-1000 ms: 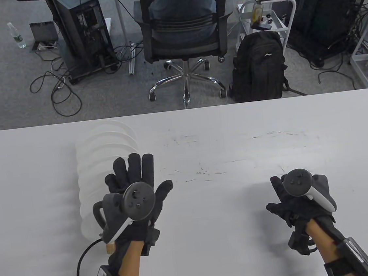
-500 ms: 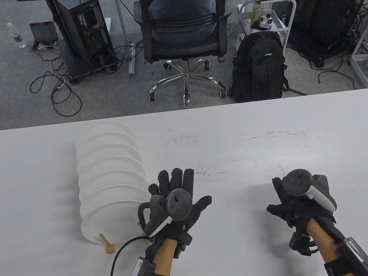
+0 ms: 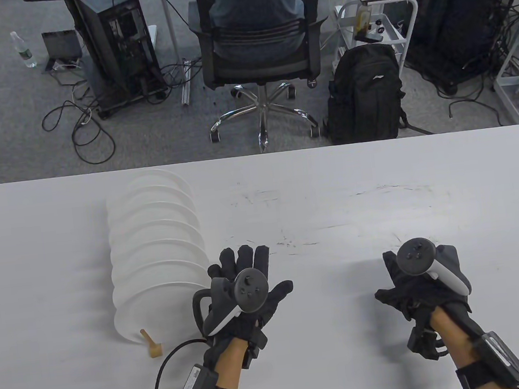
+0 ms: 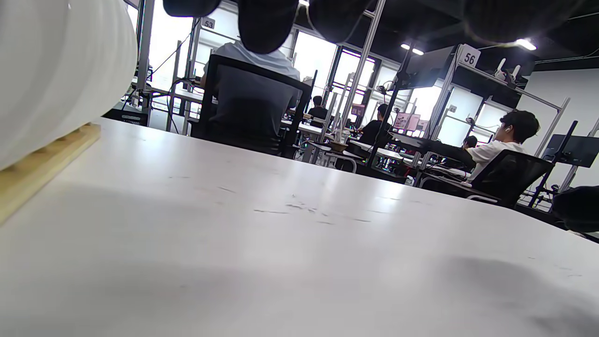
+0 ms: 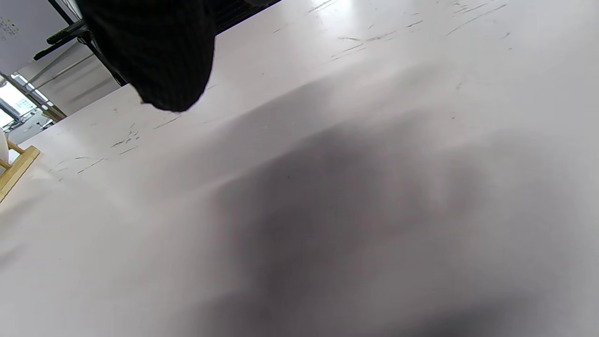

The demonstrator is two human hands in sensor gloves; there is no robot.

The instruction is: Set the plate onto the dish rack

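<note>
Several white plates [image 3: 155, 261] stand on edge in a row in a wooden dish rack [image 3: 153, 347] at the table's left. The plates [image 4: 56, 70] and the rack's rail [image 4: 42, 164] also show at the left of the left wrist view. My left hand [image 3: 245, 275] lies flat on the table just right of the rack, fingers spread, holding nothing. My right hand [image 3: 405, 281] rests on the table at the right, fingers loosely curled, empty. One gloved fingertip [image 5: 159, 51] shows in the right wrist view.
The white table [image 3: 335, 205] is scuffed in the middle. Beyond its far edge stand an office chair [image 3: 257, 41] with a seated person, a black backpack [image 3: 365, 95] and computer towers. A cable [image 3: 162, 371] trails from my left wrist.
My left hand has moved right, off the plates, and settled on the table beside the rack. The right hand has barely moved.
</note>
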